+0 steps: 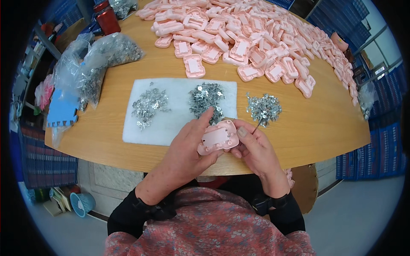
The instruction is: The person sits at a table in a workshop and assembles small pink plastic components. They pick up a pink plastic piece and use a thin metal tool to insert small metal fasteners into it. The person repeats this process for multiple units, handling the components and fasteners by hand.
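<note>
My left hand (183, 147) is closed around a pink plastic shell (216, 137), tilted with its hollow inner side up, over the table's near edge. A pale rectangle and small posts show inside it. My right hand (258, 151) is closed at the shell's right end, thumb by its rim. A thin dark metal tool (256, 127) sticks out from between its fingers; its kind I cannot make out. Just beyond my hands lie small metal pieces: a loose heap (150, 104) and a denser heap (207, 96) on a white foam mat (133, 132), and a third heap (265, 107) on bare wood.
Many pink shells (239, 47) are piled across the far side of the wooden table (316, 128). Plastic bags of metal parts (98, 64) lie at left beside a blue foam tile (62, 109) and a red jar (107, 19). Blue crates (371, 147) stand around.
</note>
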The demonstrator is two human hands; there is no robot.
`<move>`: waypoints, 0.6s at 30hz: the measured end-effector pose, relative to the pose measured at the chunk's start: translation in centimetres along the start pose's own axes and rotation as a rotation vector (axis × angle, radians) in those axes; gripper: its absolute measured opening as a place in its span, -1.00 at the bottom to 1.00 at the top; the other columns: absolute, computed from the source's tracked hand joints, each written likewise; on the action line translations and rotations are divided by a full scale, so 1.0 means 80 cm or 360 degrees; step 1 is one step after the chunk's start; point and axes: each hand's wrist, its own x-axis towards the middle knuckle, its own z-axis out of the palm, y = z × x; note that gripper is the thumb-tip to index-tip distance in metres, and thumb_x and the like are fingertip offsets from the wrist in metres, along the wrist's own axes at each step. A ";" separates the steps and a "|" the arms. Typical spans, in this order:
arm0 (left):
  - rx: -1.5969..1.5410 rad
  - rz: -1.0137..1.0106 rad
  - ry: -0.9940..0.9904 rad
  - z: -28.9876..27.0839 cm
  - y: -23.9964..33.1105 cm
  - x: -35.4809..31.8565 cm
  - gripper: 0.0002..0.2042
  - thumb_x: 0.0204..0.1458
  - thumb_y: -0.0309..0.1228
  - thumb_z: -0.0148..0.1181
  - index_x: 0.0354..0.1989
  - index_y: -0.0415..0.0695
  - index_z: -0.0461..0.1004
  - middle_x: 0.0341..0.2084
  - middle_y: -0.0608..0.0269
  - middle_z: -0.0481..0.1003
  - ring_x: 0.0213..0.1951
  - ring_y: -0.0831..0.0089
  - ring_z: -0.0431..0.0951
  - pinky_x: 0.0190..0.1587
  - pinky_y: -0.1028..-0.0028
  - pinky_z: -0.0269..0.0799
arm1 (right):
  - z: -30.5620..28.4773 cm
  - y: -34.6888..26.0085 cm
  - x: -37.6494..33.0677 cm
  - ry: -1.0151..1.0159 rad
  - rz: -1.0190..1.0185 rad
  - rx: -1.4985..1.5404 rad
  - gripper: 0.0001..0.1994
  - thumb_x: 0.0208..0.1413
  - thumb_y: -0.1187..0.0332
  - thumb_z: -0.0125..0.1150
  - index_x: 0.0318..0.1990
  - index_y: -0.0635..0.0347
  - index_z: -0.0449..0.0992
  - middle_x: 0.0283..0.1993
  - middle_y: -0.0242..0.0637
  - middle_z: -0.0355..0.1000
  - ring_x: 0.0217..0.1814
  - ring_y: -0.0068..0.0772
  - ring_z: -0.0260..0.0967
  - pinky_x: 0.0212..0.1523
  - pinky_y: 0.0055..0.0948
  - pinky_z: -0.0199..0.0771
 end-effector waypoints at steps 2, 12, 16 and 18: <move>0.0004 0.0007 0.0028 0.000 0.001 -0.002 -0.11 -0.16 -0.50 0.43 0.39 -0.26 0.05 -0.02 -0.05 0.43 -0.04 0.12 0.51 0.04 0.30 0.42 | 0.002 0.000 -0.003 0.0011 -0.0031 -0.0102 -0.65 0.35 0.30 0.04 0.17 0.31 0.38 -0.12 -0.43 0.44 -0.32 -0.74 0.25 -0.37 -0.70 0.24; -0.0145 0.0077 0.0097 -0.008 0.009 0.000 -0.18 -0.07 -0.40 0.36 0.40 -0.22 0.06 -0.09 0.03 0.46 -0.08 0.19 0.48 -0.06 0.32 0.41 | -0.035 -0.013 -0.045 0.0117 -0.0091 -0.0191 -0.71 0.31 0.33 0.09 0.09 0.29 0.44 -0.20 -0.45 0.45 -0.32 -0.73 0.30 -0.37 -0.71 0.24; -0.0047 0.0096 0.0150 -0.035 0.008 0.024 -0.33 0.03 -0.36 0.30 0.34 -0.20 0.19 -0.11 0.11 0.48 -0.10 0.28 0.47 -0.08 0.37 0.39 | -0.094 -0.036 -0.121 0.0399 -0.0023 -0.0415 -0.73 0.27 0.30 0.16 0.00 0.27 0.50 -0.29 -0.50 0.44 -0.35 -0.76 0.30 -0.37 -0.72 0.26; 0.0102 0.0131 0.0180 -0.049 0.019 0.046 -0.46 0.05 -0.38 0.29 0.22 -0.21 0.34 -0.16 0.11 0.51 -0.14 0.24 0.50 -0.10 0.35 0.41 | -0.132 -0.042 -0.169 0.0611 0.0065 -0.0536 -0.74 0.25 0.29 0.19 -0.02 0.27 0.52 -0.31 -0.53 0.44 -0.34 -0.77 0.30 -0.36 -0.73 0.28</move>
